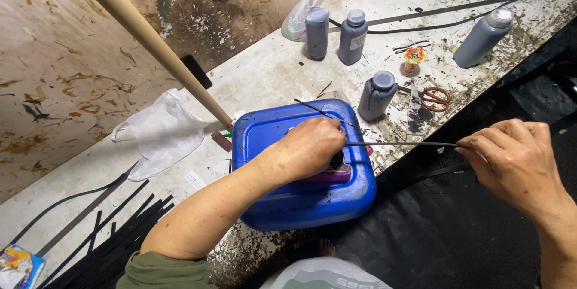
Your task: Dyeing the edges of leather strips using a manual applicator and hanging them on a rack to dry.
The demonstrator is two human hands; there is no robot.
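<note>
My left hand (309,145) and right hand (511,157) pinch a thin black strip (399,143) over the blue container (300,199) at centre; grey bottles (375,95) and scissors (434,98) stand behind.

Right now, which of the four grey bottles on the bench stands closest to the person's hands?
The grey bottle just beyond the blue container, beside the scissors. The pair at the back and the tilted one at far right sit farther off.
</note>
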